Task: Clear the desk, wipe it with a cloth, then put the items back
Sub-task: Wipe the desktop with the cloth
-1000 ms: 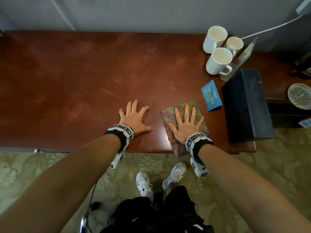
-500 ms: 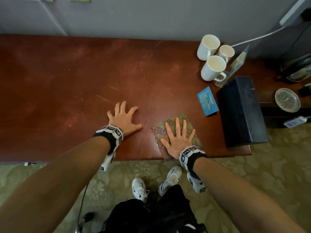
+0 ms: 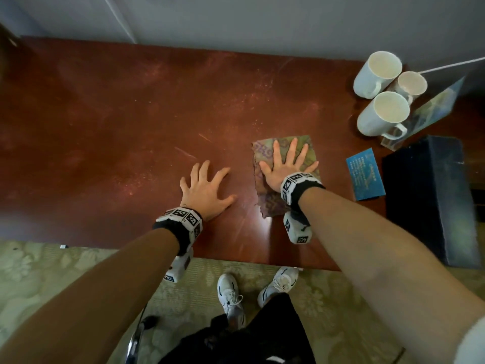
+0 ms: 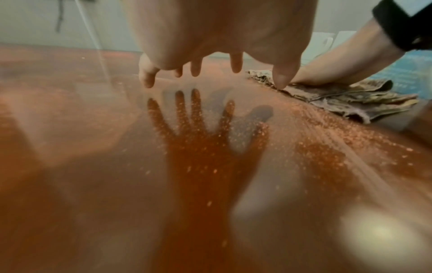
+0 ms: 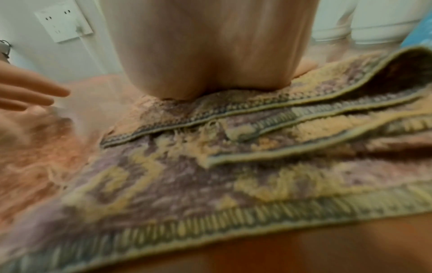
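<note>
A folded, patterned green-and-purple cloth (image 3: pixel 284 177) (image 4: pixel 350 97) (image 5: pixel 233 166) lies on the reddish-brown desk (image 3: pixel 131 114). My right hand (image 3: pixel 286 164) presses flat on it with fingers spread straight. My left hand (image 3: pixel 206 185) (image 4: pixel 217 46) rests flat on the bare desk just left of the cloth, fingers spread, holding nothing. At the desk's right end stand three white mugs (image 3: pixel 380 93), a blue card (image 3: pixel 365 174), a clear acrylic sign stand (image 3: pixel 430 111) and a black box (image 3: pixel 433 198).
The desk's near edge (image 3: pixel 236 254) runs just behind my wrists, with green patterned carpet (image 3: pixel 52 271) and my white shoes (image 3: pixel 231 295) below. A grey wall (image 3: pixel 262 22) backs the desk. A white cable (image 3: pixel 451 66) runs past the mugs. A wall socket (image 5: pixel 63 24) shows in the right wrist view.
My right hand has pushed the cloth away from the near edge, farther up the desk. The left hand stays flat on the desk beside it.
</note>
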`<state>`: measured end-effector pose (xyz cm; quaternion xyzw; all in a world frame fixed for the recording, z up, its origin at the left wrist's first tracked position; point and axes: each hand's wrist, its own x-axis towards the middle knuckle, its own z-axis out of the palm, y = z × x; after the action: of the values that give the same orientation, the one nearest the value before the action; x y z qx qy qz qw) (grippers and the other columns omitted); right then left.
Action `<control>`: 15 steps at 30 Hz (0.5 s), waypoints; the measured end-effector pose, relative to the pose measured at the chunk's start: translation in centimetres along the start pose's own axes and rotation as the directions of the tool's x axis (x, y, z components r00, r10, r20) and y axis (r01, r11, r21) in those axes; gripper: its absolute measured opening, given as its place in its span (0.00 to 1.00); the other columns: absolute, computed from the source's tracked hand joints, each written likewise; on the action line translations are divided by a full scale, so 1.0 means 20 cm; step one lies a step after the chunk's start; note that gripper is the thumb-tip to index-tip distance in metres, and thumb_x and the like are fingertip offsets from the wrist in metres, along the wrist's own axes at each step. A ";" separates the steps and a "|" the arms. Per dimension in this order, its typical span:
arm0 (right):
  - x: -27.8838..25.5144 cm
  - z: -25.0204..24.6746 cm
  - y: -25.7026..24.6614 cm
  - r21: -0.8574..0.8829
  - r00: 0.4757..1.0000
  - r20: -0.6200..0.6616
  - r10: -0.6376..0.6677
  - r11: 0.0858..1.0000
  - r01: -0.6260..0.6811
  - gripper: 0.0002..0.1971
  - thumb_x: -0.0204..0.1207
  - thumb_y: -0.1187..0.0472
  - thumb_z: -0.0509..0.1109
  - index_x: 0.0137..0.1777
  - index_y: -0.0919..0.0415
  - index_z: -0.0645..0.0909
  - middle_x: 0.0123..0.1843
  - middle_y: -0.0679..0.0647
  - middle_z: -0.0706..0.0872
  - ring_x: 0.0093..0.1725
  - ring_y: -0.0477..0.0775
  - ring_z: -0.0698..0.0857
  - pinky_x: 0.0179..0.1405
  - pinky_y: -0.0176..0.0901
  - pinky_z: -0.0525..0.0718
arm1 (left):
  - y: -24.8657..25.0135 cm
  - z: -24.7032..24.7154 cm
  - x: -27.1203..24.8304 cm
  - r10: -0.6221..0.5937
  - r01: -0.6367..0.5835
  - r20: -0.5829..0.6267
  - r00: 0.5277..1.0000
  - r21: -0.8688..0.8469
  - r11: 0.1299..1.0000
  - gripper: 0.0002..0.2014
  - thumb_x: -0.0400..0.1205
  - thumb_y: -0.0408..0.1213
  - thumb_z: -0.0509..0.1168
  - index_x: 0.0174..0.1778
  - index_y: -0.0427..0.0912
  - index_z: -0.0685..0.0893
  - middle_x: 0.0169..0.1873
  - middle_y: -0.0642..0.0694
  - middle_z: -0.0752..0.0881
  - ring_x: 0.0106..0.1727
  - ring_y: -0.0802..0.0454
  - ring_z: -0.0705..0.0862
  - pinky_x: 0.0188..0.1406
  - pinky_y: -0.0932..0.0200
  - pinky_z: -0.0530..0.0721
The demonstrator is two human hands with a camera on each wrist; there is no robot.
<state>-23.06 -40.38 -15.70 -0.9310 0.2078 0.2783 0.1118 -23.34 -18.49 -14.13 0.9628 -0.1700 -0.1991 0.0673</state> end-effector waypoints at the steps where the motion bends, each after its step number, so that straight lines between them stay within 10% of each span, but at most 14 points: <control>1: 0.00 0.00 0.00 -0.001 1.000 0.005 -0.001 1.000 0.001 0.37 0.80 0.28 0.37 0.83 0.40 0.28 0.83 0.57 0.22 0.81 0.70 0.25 0.72 0.86 0.35 | -0.02 0.00 -0.01 -0.008 0.008 0.008 1.000 0.000 1.000 0.36 0.77 0.68 0.59 0.80 0.67 0.55 0.84 0.45 0.47 0.84 0.41 0.44 0.77 0.27 0.52; 15: -0.30 0.18 0.11 -0.118 0.992 -0.051 -0.113 0.987 0.106 0.36 0.81 0.30 0.36 0.84 0.41 0.30 0.85 0.57 0.26 0.82 0.68 0.27 0.74 0.83 0.36 | -0.03 0.00 -0.11 0.014 -0.017 0.067 0.998 0.040 0.999 0.38 0.74 0.71 0.60 0.80 0.68 0.56 0.84 0.44 0.47 0.84 0.40 0.45 0.75 0.25 0.56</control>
<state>-30.25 -39.26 -15.44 -0.9535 0.1431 0.2564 0.0673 -24.97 -17.15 -13.40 0.9554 -0.1835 -0.2272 0.0437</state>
